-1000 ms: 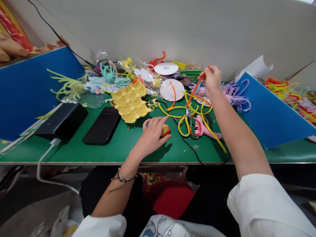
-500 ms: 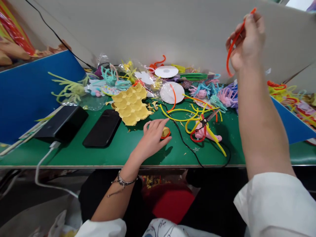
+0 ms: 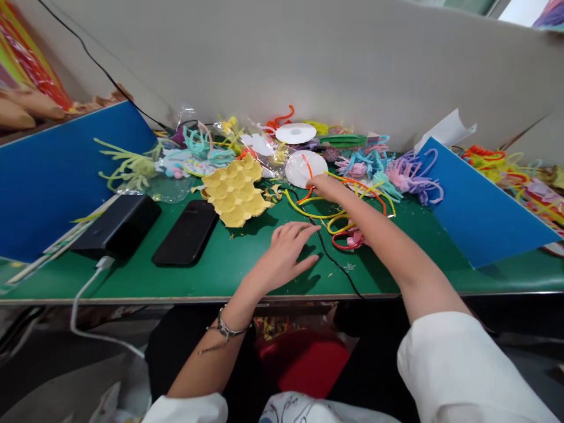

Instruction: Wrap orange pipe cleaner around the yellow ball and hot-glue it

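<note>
A black box-shaped device point(image 3: 117, 226) trailing a white cable point(image 3: 74, 311) sits at the left of the green surface point(image 3: 211, 282), with a dark smartphone point(image 3: 185, 235) just beside it and a piece of yellow egg carton point(image 3: 238, 191) lying farther back. Near the front, the left hand point(image 3: 286, 255) hovers low, fingers spread and nothing visible in its grasp; the small red-edged carton piece seen at its fingertips half a second ago no longer shows, and whether the hand covers it cannot be told. The right hand point(image 3: 325, 187), raised high at the right with an orange pipe cleaner half a second ago, is now down at center, its fingertips at another orange pipe cleaner point(image 3: 308, 165) that lies across a white disc point(image 3: 293, 170). Whether those fingers have closed on it is hidden from view, but the move suggests attention has passed from the first strip to this one. The first can no longer be singled out. Yellow pipe cleaners point(image 3: 304, 212) curl below the wrist, while the right forearm partly covers scissors point(image 3: 335, 241) and a pink tool point(image 3: 356, 238). Farther right, a purple tassel bundle point(image 3: 425, 179) rests against a blue panel point(image 3: 484, 205).
</note>
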The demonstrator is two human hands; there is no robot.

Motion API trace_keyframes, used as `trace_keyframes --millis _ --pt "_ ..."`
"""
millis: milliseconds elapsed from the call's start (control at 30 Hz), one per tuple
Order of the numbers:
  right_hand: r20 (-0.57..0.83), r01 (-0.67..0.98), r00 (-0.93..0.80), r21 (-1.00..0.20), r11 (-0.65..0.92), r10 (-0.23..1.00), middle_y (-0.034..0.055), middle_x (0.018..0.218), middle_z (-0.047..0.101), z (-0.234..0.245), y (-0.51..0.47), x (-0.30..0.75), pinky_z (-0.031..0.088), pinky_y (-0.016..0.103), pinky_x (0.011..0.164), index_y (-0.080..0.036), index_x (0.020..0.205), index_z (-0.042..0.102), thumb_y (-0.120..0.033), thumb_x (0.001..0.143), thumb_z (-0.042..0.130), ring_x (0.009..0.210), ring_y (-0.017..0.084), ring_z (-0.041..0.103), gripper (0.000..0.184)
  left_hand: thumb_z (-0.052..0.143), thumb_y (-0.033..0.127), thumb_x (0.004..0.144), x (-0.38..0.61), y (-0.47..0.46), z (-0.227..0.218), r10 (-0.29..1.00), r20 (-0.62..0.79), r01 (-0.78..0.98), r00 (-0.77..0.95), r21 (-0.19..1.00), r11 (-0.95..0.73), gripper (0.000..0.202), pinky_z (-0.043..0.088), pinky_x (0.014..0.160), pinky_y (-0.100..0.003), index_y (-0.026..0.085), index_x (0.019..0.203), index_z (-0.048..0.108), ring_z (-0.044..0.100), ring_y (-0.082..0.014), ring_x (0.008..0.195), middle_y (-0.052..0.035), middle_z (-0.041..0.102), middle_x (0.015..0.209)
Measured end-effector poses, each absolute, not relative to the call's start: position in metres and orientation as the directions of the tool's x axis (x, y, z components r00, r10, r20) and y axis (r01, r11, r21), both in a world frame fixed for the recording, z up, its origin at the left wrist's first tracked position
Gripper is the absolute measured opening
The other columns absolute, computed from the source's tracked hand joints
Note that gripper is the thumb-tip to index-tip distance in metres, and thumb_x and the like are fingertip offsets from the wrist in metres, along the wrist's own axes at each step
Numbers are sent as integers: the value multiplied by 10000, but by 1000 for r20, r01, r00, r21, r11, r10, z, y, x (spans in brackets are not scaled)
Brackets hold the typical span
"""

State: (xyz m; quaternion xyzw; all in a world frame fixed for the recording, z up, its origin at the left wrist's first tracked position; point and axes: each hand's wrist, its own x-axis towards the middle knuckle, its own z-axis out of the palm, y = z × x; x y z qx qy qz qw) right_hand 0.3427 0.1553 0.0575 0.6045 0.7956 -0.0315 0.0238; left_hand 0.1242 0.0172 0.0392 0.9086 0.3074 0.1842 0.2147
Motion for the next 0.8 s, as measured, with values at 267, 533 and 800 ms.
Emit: trace_keyframes --millis 267,533,800 --pt "16 977 -208 -40 208 978 90 1227 619 41 158 338 560 428 885 -161 1230 583 -372 933 601 1049 206 637 365 550 295 925 125 16 43 622 233 449 748 511 -733 446 322 1124 -519 182 1354 503 452 -286 1310 -138 547 1380" --pt "793 899 51 -302 318 607 148 1072 676 149 102 390 457 256 710 -99 1201 614 -485 1032 142 832 108 597 633 646 310 861 120 15 47 518 462 181 720 595 -783 586 445 1078 -473 222 1399 429 490 -265 1283 -143 540 1352" --pt "705 491 -115 -572 658 699 -32 516 566 140 -23 324 337 209 456 -209 738 751 -514 903 591 477 64 481 381 697 330 857 112 -11 86 323 886 143 333 291 -946 485 560 915 -310 221 1300 530 645 -176 1048 -87 628 1164"
